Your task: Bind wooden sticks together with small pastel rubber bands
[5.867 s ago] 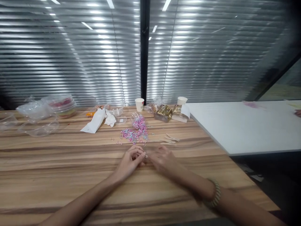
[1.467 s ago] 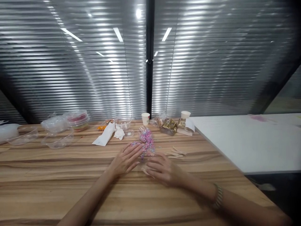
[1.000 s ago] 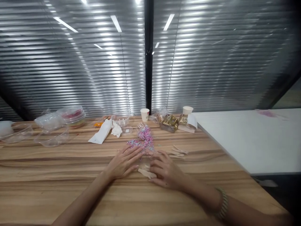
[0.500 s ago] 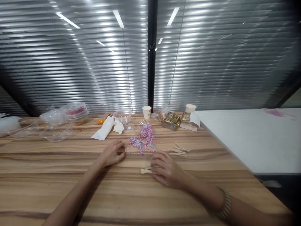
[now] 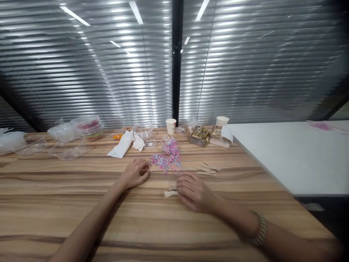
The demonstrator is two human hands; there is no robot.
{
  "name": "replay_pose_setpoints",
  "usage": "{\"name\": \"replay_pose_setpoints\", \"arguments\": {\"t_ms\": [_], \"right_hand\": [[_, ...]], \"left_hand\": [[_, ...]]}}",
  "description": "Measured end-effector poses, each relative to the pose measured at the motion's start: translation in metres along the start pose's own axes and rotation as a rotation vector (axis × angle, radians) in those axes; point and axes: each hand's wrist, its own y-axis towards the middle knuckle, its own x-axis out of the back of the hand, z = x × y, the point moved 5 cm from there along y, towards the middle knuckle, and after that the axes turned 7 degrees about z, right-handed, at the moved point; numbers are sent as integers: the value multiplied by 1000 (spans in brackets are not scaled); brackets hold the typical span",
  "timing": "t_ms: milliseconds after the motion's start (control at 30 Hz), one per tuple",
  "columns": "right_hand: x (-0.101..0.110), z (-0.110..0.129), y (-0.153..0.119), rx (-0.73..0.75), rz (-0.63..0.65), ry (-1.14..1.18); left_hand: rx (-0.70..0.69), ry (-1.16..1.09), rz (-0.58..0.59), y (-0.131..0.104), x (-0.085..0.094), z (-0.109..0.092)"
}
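Observation:
My left hand [image 5: 135, 172] rests on the wooden table with its fingers curled in and the thumb near the index finger. Its fingertips are at the left edge of a loose pile of pink, purple and blue shreds [image 5: 165, 161]; whether they pinch any cannot be made out. To the right, my right hand [image 5: 195, 191] lies palm down, fingers bent over pale wooden sticks [image 5: 171, 194]. Their widened ends stick out on its left side, and the rest is hidden under the hand. More wooden sticks [image 5: 208, 168] lie loose just beyond it.
Along the back stand paper cups [image 5: 171, 126], a gold foil wrapper [image 5: 200, 136], clear plastic containers [image 5: 87, 127], a white paper sleeve [image 5: 121, 145] and a crumpled tissue [image 5: 138, 142]. A clear cup [image 5: 167, 140] lies at the shreds. A white table [image 5: 294, 156] adjoins on the right.
My left hand has shifted slightly right, closer to the shreds. My right hand stays over the sticks. The whole view has tipped a little, so the table sits higher in it.

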Motion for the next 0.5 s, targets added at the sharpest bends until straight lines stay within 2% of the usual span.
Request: {"name": "replay_pose_setpoints", "arguments": {"t_ms": [367, 500], "right_hand": [[-8, -3, -3, -39, 69, -9], [-11, -3, -2, -59, 113, -26]], "left_hand": [[-23, -15, 9, 3, -4, 1], [-11, -64, -41, 3, -1, -1]]}}
